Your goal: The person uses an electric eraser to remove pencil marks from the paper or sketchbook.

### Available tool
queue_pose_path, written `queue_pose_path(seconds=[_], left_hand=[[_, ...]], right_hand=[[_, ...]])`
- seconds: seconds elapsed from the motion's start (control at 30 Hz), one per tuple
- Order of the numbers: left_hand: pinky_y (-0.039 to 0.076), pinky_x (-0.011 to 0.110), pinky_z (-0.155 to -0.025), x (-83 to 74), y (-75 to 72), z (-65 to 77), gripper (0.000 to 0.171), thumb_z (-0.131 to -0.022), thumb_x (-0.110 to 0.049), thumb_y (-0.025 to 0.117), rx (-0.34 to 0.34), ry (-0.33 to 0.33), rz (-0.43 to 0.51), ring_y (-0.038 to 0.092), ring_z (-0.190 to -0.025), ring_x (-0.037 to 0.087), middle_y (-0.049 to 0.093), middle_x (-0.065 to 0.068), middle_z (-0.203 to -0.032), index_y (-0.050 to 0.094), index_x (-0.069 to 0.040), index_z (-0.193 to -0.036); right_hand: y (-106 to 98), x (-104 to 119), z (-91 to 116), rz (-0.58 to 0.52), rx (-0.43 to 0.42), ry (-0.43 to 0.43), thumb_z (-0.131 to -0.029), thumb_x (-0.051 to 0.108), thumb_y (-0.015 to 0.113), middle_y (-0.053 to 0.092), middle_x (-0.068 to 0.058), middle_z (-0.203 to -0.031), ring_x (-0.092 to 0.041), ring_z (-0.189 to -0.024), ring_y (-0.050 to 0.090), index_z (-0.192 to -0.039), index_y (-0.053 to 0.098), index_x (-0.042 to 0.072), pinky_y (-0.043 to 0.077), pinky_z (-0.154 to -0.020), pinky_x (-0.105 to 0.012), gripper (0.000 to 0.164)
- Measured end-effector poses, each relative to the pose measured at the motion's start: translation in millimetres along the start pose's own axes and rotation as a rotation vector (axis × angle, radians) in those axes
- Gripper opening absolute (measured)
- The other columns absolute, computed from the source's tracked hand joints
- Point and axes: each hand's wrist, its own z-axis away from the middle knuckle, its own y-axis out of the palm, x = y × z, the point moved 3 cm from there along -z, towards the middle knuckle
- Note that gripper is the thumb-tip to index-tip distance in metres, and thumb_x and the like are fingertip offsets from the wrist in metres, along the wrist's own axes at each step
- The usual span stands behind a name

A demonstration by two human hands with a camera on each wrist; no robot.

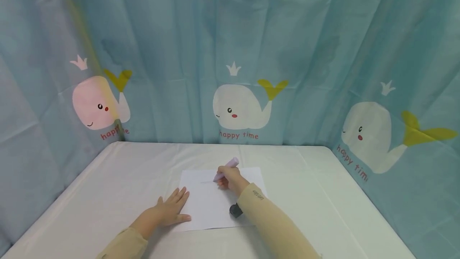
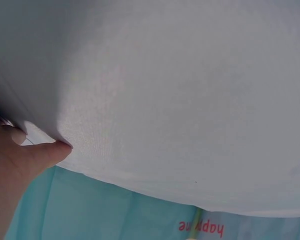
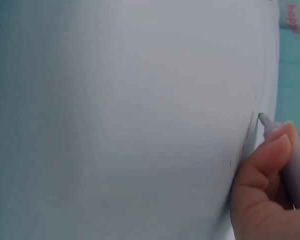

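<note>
A white sheet of paper lies on the white-covered table. My right hand pinches a light purple marker between thumb and fingers, its tip at the paper's upper part. From that tip a faint line runs to the left. The right wrist view shows the marker's grey tip meeting the surface. Fingers spread, my left hand rests over the left edge of the sheet. In the left wrist view only part of the left hand shows.
A small black object shows at the right forearm's edge, above the paper. The white tablecloth extends around the sheet. Behind and at both sides hangs a blue curtain printed with whales.
</note>
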Motion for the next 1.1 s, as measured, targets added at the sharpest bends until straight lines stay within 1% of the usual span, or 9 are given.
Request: queue_pose_path(seconds=[0.2, 0.5, 0.63, 0.73, 0.9, 1.1], left_hand=[[0.006, 0.079, -0.100, -0.2, 0.1, 0.0, 0.087, -0.091, -0.051, 0.060, 0.004, -0.001, 0.005, 0.009, -0.143, 0.047, 0.016, 0.026, -0.157, 0.028, 0.005, -0.148], [0.007, 0.079, -0.099, -1.8, -0.4, 2.5, 0.086, -0.091, -0.050, 0.060, 0.007, 0.001, 0.000, 0.011, -0.143, 0.048, 0.016, 0.027, -0.156, 0.029, 0.007, -0.148], [0.008, 0.079, -0.099, -0.7, -1.9, 2.3, 0.086, -0.091, -0.050, 0.060, 0.003, 0.002, -0.010, 0.011, -0.143, 0.048, 0.017, 0.028, -0.156, 0.029, 0.007, -0.147], [0.007, 0.080, -0.098, 0.3, -2.0, 1.6, 0.086, -0.091, -0.050, 0.060, 0.004, 0.015, -0.006, 0.011, -0.142, 0.048, 0.016, 0.028, -0.156, 0.028, 0.007, -0.147], [0.007, 0.080, -0.098, -1.0, -3.4, 1.1, 0.086, -0.091, -0.050, 0.059, 0.003, 0.028, -0.003, 0.010, -0.143, 0.048, 0.017, 0.028, -0.156, 0.028, 0.007, -0.147], [0.008, 0.079, -0.099, -1.3, -4.7, 1.9, 0.085, -0.091, -0.050, 0.060, 0.003, 0.015, -0.004, 0.011, -0.143, 0.047, 0.017, 0.027, -0.156, 0.029, 0.007, -0.148]], right_hand=[[3.0, -0.2, 1.7, -0.025, -0.051, -0.011, -0.080, 0.005, 0.061, 0.055, -0.007, -0.058, -0.008, -0.043, 0.050, -0.088, 0.057, -0.003, 0.045, -0.042, -0.017, 0.013], [2.8, 0.6, 4.5, -0.012, -0.029, 0.000, -0.083, 0.006, 0.062, 0.056, -0.006, -0.059, -0.008, -0.043, 0.049, -0.094, 0.056, -0.004, 0.045, -0.042, -0.017, 0.016], [2.5, 3.1, 4.3, -0.001, -0.006, 0.008, -0.084, 0.007, 0.063, 0.058, -0.007, -0.062, -0.008, -0.044, 0.051, -0.095, 0.056, -0.003, 0.046, -0.044, -0.018, 0.017], [1.0, 3.3, 3.0, -0.004, 0.009, 0.025, -0.085, 0.009, 0.063, 0.058, -0.007, -0.063, -0.009, -0.046, 0.052, -0.096, 0.057, -0.003, 0.048, -0.046, -0.019, 0.018], [-2.4, 2.7, 1.3, -0.033, 0.003, 0.023, -0.082, 0.009, 0.062, 0.057, -0.007, -0.064, -0.012, -0.049, 0.054, -0.096, 0.056, -0.004, 0.049, -0.048, -0.021, 0.020], [-0.5, 2.5, 1.9, -0.073, -0.044, 0.012, -0.079, 0.005, 0.062, 0.054, -0.006, -0.057, -0.010, -0.043, 0.050, -0.091, 0.055, -0.005, 0.046, -0.042, -0.019, 0.017]])
